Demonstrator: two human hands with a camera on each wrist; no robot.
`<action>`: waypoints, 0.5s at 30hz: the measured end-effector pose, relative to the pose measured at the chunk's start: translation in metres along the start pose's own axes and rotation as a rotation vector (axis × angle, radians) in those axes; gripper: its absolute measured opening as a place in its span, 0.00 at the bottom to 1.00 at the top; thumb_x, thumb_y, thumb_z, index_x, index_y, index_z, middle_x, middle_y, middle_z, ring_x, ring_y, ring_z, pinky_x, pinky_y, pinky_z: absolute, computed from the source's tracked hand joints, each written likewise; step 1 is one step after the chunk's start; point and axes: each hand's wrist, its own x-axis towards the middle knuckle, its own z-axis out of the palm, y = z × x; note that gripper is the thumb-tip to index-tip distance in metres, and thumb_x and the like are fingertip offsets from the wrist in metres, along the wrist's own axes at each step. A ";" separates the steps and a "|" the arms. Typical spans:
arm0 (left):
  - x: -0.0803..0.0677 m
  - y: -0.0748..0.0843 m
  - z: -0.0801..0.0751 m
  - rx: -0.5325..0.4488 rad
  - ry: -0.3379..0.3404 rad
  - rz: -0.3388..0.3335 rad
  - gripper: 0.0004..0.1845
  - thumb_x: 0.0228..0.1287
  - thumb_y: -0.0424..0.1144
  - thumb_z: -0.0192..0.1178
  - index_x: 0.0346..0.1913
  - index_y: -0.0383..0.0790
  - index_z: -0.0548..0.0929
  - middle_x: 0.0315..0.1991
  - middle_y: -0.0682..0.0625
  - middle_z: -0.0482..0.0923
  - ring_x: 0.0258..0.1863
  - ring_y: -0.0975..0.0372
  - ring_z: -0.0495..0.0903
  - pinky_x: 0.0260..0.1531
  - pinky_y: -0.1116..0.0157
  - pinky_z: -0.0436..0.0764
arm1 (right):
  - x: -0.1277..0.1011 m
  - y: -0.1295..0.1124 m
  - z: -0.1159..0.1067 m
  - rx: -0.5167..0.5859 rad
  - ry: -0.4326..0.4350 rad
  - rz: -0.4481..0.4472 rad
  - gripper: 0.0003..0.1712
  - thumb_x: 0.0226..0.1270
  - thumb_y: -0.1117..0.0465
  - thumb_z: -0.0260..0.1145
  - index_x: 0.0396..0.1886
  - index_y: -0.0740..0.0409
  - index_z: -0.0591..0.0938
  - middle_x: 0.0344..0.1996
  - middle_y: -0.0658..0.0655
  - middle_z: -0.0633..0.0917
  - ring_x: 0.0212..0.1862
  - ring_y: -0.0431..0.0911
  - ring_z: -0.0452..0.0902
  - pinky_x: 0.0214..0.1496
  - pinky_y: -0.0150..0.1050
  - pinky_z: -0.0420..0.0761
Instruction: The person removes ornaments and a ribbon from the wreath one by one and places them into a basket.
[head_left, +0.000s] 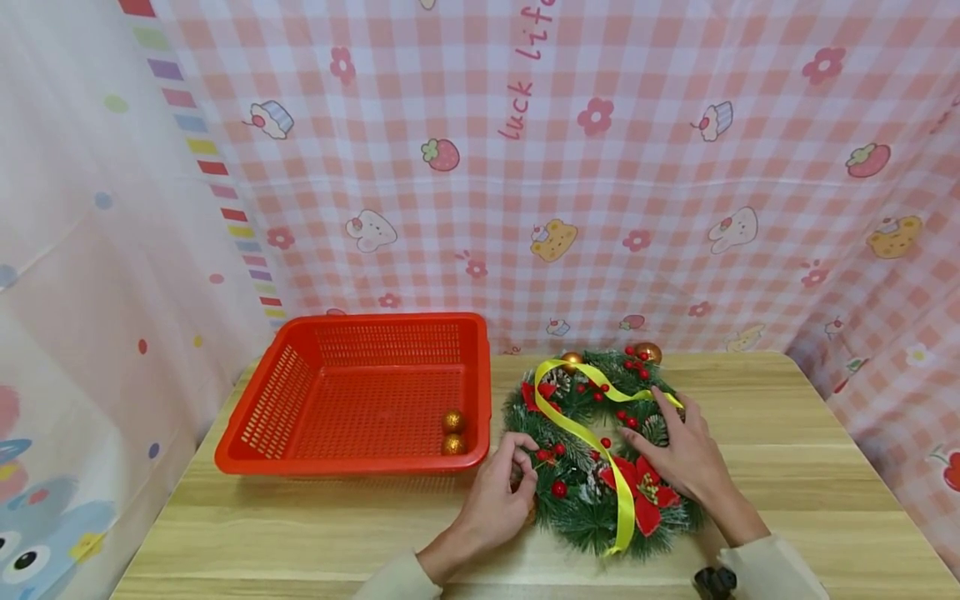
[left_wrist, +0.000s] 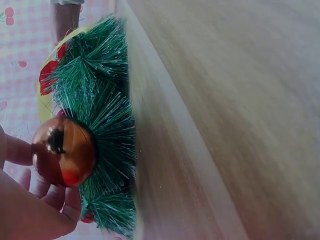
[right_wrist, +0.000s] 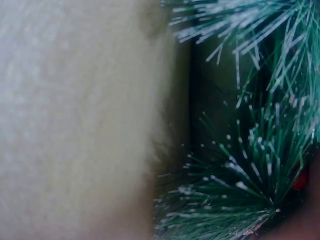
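Note:
A green pine wreath (head_left: pixel 592 508) with red berries, red poinsettias and a yellow ribbon (head_left: pixel 583 432) lies on the wooden table (head_left: pixel 787 467). My left hand (head_left: pixel 497 493) sits at the wreath's left rim. Its fingers curl round a shiny copper bauble (left_wrist: pixel 65 151) set among the needles (left_wrist: pixel 107 120). My right hand (head_left: pixel 678 454) rests on the wreath's right side, fingers spread and flat. The right wrist view shows only frosted needles (right_wrist: pixel 250 165) and blurred tabletop (right_wrist: pixel 75 125). Two more gold baubles (head_left: pixel 648 352) stay on the wreath's far edge.
A red plastic basket (head_left: pixel 300 400) stands left of the wreath, with two gold glitter balls (head_left: pixel 453 432) in its near right corner. Pink checked cloth (head_left: pixel 600 167) hangs behind and at both sides. Bare table lies to the right and in front.

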 end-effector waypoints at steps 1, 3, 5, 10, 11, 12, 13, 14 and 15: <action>0.000 0.000 0.000 -0.013 0.000 -0.012 0.16 0.63 0.24 0.57 0.51 0.43 0.73 0.30 0.55 0.71 0.26 0.69 0.69 0.29 0.73 0.71 | 0.000 0.000 0.000 0.001 -0.001 0.000 0.53 0.68 0.33 0.58 0.79 0.58 0.52 0.72 0.77 0.51 0.66 0.76 0.56 0.50 0.73 0.69; 0.001 0.001 0.001 -0.032 0.003 -0.031 0.16 0.63 0.24 0.57 0.51 0.43 0.73 0.30 0.54 0.72 0.25 0.69 0.69 0.28 0.73 0.71 | 0.000 0.000 0.000 0.001 -0.003 0.001 0.53 0.68 0.32 0.57 0.79 0.58 0.52 0.72 0.77 0.51 0.66 0.76 0.56 0.50 0.73 0.69; 0.001 0.001 0.002 -0.040 0.008 -0.039 0.16 0.63 0.24 0.58 0.50 0.43 0.73 0.30 0.53 0.72 0.25 0.69 0.69 0.28 0.73 0.70 | 0.000 0.001 0.000 0.001 -0.005 0.002 0.53 0.68 0.32 0.57 0.79 0.58 0.52 0.72 0.77 0.51 0.66 0.76 0.56 0.50 0.73 0.70; 0.002 0.002 0.004 -0.043 0.041 -0.043 0.14 0.63 0.25 0.59 0.49 0.42 0.74 0.30 0.53 0.74 0.26 0.66 0.70 0.30 0.72 0.71 | 0.000 0.001 -0.001 0.000 -0.008 0.005 0.53 0.68 0.31 0.57 0.79 0.57 0.52 0.72 0.77 0.50 0.66 0.76 0.56 0.50 0.73 0.70; 0.002 0.002 0.005 -0.046 0.050 -0.044 0.14 0.63 0.25 0.59 0.49 0.42 0.74 0.30 0.53 0.74 0.26 0.66 0.71 0.30 0.71 0.71 | 0.000 0.001 -0.001 0.001 -0.007 0.004 0.53 0.68 0.31 0.57 0.79 0.57 0.52 0.72 0.77 0.50 0.66 0.76 0.56 0.50 0.73 0.70; 0.003 0.003 0.005 -0.048 0.060 -0.043 0.14 0.63 0.25 0.59 0.49 0.42 0.74 0.31 0.53 0.75 0.26 0.65 0.71 0.30 0.71 0.72 | 0.000 0.001 0.000 0.001 -0.008 0.004 0.53 0.68 0.31 0.56 0.79 0.57 0.52 0.72 0.77 0.50 0.66 0.76 0.56 0.50 0.73 0.70; 0.003 0.003 0.006 -0.046 0.070 -0.044 0.14 0.63 0.25 0.60 0.48 0.42 0.74 0.31 0.53 0.75 0.26 0.65 0.72 0.31 0.71 0.72 | 0.000 0.001 0.000 0.003 -0.008 0.003 0.53 0.68 0.31 0.57 0.79 0.57 0.52 0.73 0.77 0.50 0.66 0.76 0.56 0.50 0.73 0.70; 0.003 0.004 0.006 -0.047 0.078 -0.042 0.14 0.63 0.25 0.60 0.48 0.41 0.74 0.31 0.53 0.75 0.26 0.65 0.72 0.31 0.71 0.72 | 0.000 0.001 0.000 0.003 -0.008 0.002 0.52 0.68 0.31 0.57 0.79 0.57 0.52 0.73 0.77 0.50 0.66 0.76 0.56 0.50 0.73 0.70; 0.003 0.004 0.007 -0.044 0.086 -0.044 0.14 0.63 0.25 0.60 0.48 0.41 0.75 0.31 0.53 0.75 0.27 0.65 0.72 0.31 0.71 0.72 | 0.000 0.001 0.000 0.004 -0.008 0.002 0.52 0.68 0.31 0.57 0.79 0.57 0.52 0.73 0.77 0.50 0.66 0.76 0.55 0.50 0.73 0.70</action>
